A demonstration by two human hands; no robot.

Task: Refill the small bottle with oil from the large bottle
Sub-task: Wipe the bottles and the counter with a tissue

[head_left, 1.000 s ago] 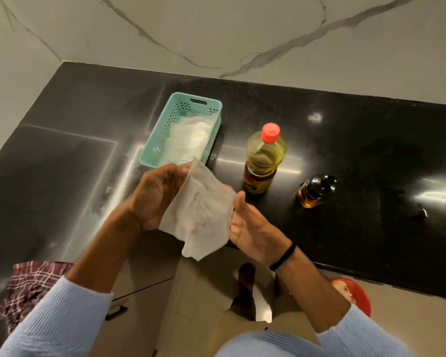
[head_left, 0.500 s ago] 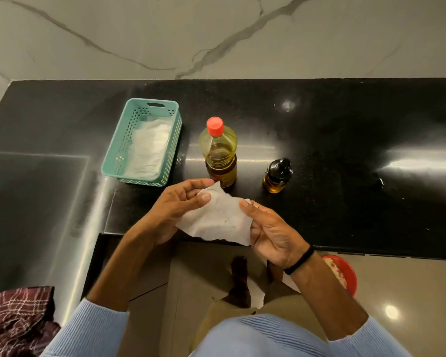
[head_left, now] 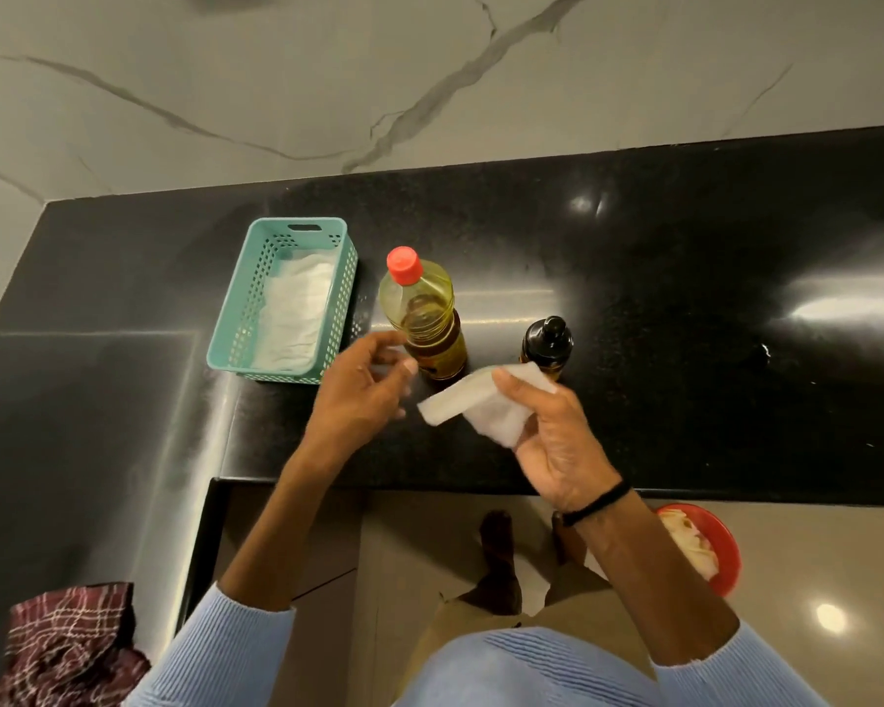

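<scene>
On the glossy black stone counter [head_left: 685, 257], the large oil bottle [head_left: 422, 308] stands upright, clear ribbed plastic, red cap on. Small dark bottle [head_left: 546, 344] sits just right of it, perforated teal basket [head_left: 236, 318] left. Right hand [head_left: 557, 441] pinches a folded white tissue [head_left: 486, 405] in front of it; left hand [head_left: 363, 390] is loosely curled, empty.

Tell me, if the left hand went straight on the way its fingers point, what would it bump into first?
Probably the large bottle. The left hand points its fingers at the bottle's lower body, with nothing between them. Depth is hard to judge from one view.
</scene>
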